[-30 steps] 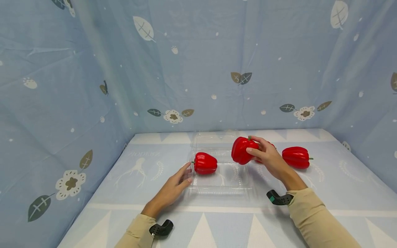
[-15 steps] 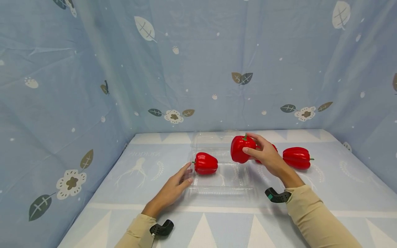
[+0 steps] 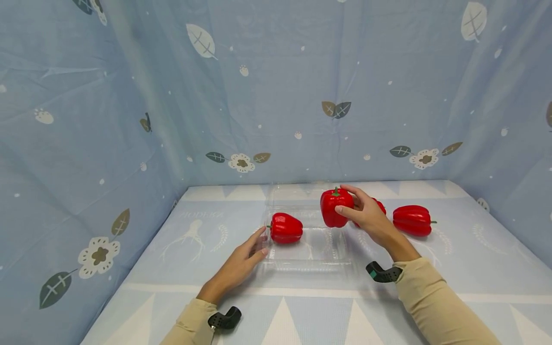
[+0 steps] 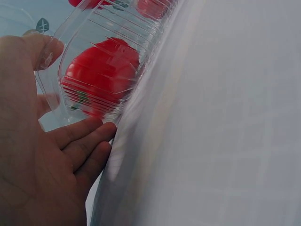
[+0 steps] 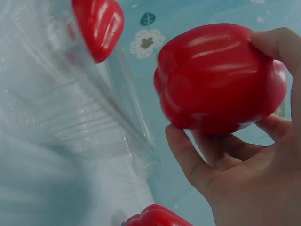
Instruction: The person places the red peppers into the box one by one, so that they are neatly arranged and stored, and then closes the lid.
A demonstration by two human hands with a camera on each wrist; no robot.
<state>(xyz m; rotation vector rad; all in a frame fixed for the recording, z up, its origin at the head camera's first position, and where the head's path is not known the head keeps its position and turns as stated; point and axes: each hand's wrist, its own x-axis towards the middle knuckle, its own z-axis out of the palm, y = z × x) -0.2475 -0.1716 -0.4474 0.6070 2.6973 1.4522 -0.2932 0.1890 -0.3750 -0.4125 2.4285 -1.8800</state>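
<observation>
A red bell pepper with a green stem is gripped by my right hand, above the right side of a clear plastic clamshell container. In the right wrist view, thumb and fingers span the held pepper. The container's lid lies back at the far side. Inside the container, at left, another bell pepper lies on its side, stem to the left. My left hand rests at the container's left edge; the left wrist view has its thumb on the rim and nearly straight fingers against the wall.
To the right on the table lies another red bell pepper, and one more is partly hidden behind my right hand. A patterned blue curtain stands behind and along both sides of the table.
My right hand has shifted slightly left and turned the held pepper so its stem points up and its side faces me. The left hand and the pepper in the container have stayed put.
</observation>
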